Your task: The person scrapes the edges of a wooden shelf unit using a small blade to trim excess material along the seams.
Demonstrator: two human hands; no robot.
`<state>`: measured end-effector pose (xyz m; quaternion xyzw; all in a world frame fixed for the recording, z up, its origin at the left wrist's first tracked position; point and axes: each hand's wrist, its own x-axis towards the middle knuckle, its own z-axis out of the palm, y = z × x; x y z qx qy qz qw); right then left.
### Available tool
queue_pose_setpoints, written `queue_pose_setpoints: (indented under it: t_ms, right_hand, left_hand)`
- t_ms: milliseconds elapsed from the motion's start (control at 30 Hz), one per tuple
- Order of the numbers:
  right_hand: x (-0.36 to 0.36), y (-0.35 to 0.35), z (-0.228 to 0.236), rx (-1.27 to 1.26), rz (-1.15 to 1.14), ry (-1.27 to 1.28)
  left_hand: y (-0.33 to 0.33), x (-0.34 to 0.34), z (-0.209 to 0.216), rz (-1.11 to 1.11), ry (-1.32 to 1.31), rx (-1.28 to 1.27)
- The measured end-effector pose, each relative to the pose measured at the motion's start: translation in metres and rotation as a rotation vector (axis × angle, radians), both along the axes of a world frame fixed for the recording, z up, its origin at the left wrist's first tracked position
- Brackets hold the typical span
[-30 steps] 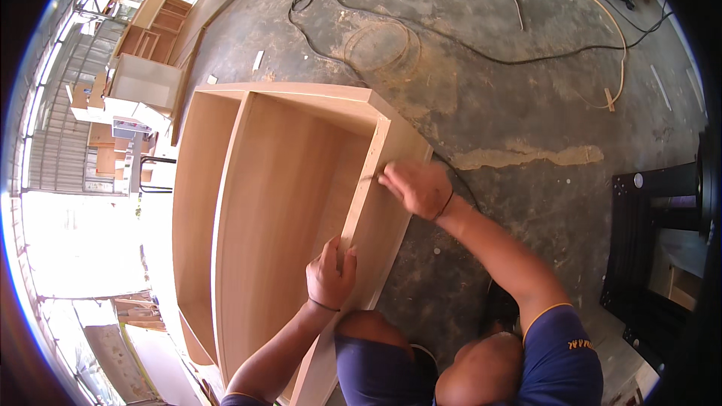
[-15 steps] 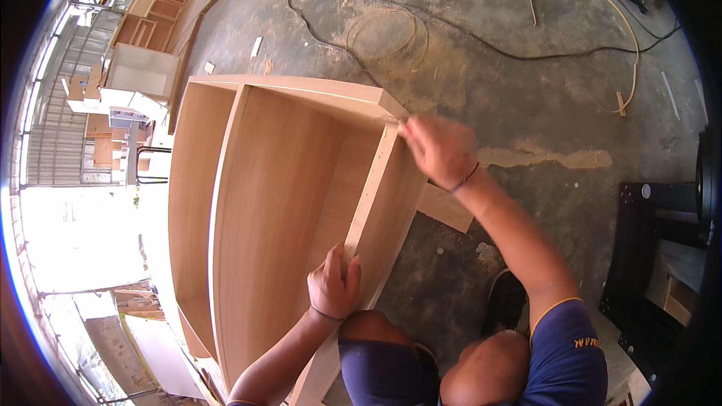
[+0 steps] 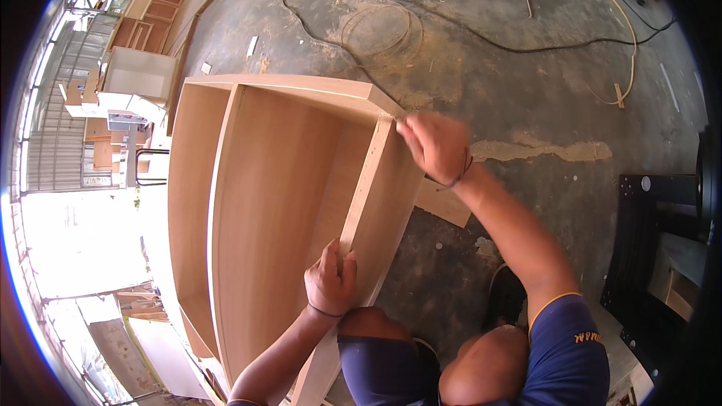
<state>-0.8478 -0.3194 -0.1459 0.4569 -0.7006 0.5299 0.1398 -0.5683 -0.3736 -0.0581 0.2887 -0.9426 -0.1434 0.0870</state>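
A grey concrete floor [image 3: 526, 90], stained and dusty, is spreading across the far and right parts of the workshop. On it a large wooden cabinet carcass [image 3: 271, 188] is filling the middle and near left, its open side facing the camera. It is lying directly under both hands, its right panel running between them from near to far. Pale wood grain is showing on its panels; a divider [image 3: 219, 180] is separating a narrow left compartment from a wide right one, and small dark specks are marking the right panel's front edge [image 3: 366, 173]. A black metal frame [image 3: 630, 252] is standing at the far right side of the person. The person's right arm is reaching diagonally from the near right, elbow bending slightly. The right hand [image 3: 436, 146] is curling its fingers at the carcass's far right corner; whether they are pinching something, I cannot tell. The left hand [image 3: 331, 284] is clamping the nearer part of that front edge, fingers wrapping it. The hands are staying well apart. Farther off, a black cable [image 3: 519, 50] is snaking over the concrete, a tan hose [image 3: 634, 49] is curving at right, and a small white strip [image 3: 252, 46] is lying beyond the carcass.
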Motion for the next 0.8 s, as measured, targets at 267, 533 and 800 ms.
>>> queue_pose_setpoints:
  t_ms: [267,533,800]
  right_hand:
    - [0.034,0.005,0.000,-0.018,0.191,0.031]
    - [0.065,0.014,0.004,-0.090,0.262,-0.026]
    - [-0.016,0.010,0.022,0.161,0.010,0.084]
  left_hand:
    - [0.002,0.000,0.004,0.037,-0.030,0.032]
    - [0.001,0.003,0.002,0.036,-0.027,0.008]
    - [0.002,-0.001,0.002,0.022,-0.013,0.016]
